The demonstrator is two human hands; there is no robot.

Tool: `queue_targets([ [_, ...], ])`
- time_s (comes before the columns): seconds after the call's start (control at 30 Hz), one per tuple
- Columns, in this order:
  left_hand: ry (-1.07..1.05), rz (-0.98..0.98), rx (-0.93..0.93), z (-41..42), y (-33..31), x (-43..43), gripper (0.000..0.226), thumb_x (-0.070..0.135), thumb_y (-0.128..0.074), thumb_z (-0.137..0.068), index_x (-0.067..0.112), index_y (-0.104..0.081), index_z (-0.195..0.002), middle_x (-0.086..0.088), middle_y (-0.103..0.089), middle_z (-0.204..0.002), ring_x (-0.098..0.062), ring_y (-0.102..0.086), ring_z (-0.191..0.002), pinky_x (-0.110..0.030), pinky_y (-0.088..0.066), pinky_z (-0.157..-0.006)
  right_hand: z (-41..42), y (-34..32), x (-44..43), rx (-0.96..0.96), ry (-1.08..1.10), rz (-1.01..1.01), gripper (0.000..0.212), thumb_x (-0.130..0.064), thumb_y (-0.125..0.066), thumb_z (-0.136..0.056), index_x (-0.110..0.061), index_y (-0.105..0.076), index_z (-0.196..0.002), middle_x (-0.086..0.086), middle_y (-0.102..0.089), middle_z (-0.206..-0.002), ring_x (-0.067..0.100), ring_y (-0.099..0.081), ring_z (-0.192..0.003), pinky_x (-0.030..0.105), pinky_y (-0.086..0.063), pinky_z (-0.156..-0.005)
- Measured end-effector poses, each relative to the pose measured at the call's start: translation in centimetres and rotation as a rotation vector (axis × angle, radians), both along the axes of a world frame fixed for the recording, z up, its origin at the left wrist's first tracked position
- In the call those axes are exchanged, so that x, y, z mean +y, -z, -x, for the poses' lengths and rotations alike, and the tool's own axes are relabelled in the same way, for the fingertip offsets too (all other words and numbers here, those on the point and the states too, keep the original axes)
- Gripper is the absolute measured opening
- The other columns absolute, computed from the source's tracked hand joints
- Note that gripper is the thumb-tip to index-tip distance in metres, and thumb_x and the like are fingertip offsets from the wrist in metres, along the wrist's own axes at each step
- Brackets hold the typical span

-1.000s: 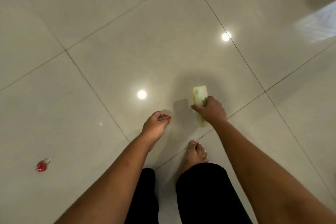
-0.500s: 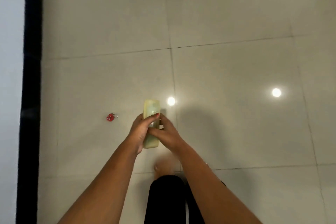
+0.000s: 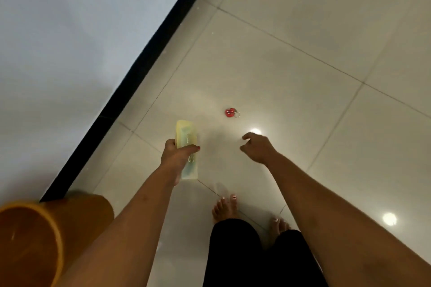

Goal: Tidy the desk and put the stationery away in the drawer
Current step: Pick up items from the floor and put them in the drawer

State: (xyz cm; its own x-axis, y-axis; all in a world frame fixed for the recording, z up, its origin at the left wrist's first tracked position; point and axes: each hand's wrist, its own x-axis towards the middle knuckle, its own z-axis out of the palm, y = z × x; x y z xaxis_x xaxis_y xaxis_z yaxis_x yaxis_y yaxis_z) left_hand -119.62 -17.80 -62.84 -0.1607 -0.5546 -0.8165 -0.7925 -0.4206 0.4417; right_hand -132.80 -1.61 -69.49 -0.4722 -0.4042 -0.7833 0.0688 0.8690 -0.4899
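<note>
While carried above the floor, pencil box (image 3: 186,140): pale yellow, see-through, long and narrow; far end pointing away from the body, near end sticking out below the wrist; something bluish inside, too blurred to name.
Left hand (image 3: 178,158): clasped round the middle of the pencil box, thumb laid across its top with a red-painted nail showing, fingers curled round its left side.
Right hand (image 3: 256,149): right of the pencil box and well apart from it; palm down, fingers loosely curled, holding nothing.
Keyring (image 3: 231,112): small, red, with a metal ring; lying on the floor beyond the pencil box and to its right, touched by neither hand.
Floor (image 3: 303,77): glossy pale tiles with thin grout lines, spread beneath the pencil box; two round spots of reflected light, both right of the pencil box, one just past the right hand, one far off and nearer the body.
Wall (image 3: 70,30): plain and pale, left of the pencil box.
Skirting (image 3: 140,65): black band along the foot of the wall, running on a slant left of the pencil box.
Bucket (image 3: 30,240): orange, open-topped, blurred; left of the pencil box and nearer the body.
Feet (image 3: 225,208): bare, on the tiles, nearer the body than the pencil box and to its right.
Trousers (image 3: 233,251): black, covering the legs above the feet.
</note>
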Motion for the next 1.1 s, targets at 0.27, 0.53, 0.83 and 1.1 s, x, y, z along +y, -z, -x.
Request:
queue_targets([
  [0.27, -0.03, 0.039, -0.109, -3.3, 5.1, -1.9, 0.058, 0.016, -0.075, -0.076, 0.011, -0.034, -0.116, -0.01, -0.05, -0.108, -0.029, -0.051, -0.097, -0.041, -0.044, -0.085, 4.1, 5.5, -5.8, 0.282, -0.23, -0.15, 0.043, -0.012, -0.045, -0.09, -0.014, -0.046, -0.133, 0.012, -0.05, -0.133, 0.03, -0.048, -0.122, 0.038, -0.044, -0.091],
  [0.53, -0.027, 0.041, -0.101, -1.3, 9.9, -2.6, 0.054, 0.019, -0.075, -0.076, 0.011, -0.036, -0.113, -0.008, -0.051, -0.108, -0.027, -0.052, -0.093, -0.036, -0.042, -0.077, 5.4, 10.8, -9.5, 0.475, -0.605, -0.217, 0.043, -0.009, -0.05, -0.092, -0.022, -0.039, -0.131, 0.006, -0.036, -0.133, 0.032, -0.037, -0.124, 0.04, -0.04, -0.074],
  [0.83, -0.048, 0.012, -0.083, -0.4, 9.5, -1.4, 0.057, 0.021, -0.074, -0.078, 0.011, -0.039, -0.122, -0.005, -0.051, -0.108, -0.025, -0.052, -0.093, -0.033, -0.041, -0.078, 2.8, 12.6, -5.6, 0.349, -0.511, -0.125, 0.017, -0.01, -0.052, -0.091, -0.011, -0.056, -0.108, 0.008, -0.057, -0.111, 0.031, -0.046, -0.118, 0.033, -0.043, -0.08],
  [1.1, -0.44, -0.138, 0.162, 0.0, -0.6, 0.9, 0.049, 0.017, -0.069, -0.083, 0.012, -0.046, -0.125, -0.006, -0.058, -0.111, -0.023, -0.058, -0.092, -0.034, -0.049, -0.077, 1.0, -3.0, -5.4, -0.259, 0.308, 0.265, 0.015, -0.016, -0.071, -0.083, -0.015, -0.057, -0.077, 0.002, -0.064, -0.08, 0.012, -0.059, -0.067, 0.018, -0.047, -0.066],
])
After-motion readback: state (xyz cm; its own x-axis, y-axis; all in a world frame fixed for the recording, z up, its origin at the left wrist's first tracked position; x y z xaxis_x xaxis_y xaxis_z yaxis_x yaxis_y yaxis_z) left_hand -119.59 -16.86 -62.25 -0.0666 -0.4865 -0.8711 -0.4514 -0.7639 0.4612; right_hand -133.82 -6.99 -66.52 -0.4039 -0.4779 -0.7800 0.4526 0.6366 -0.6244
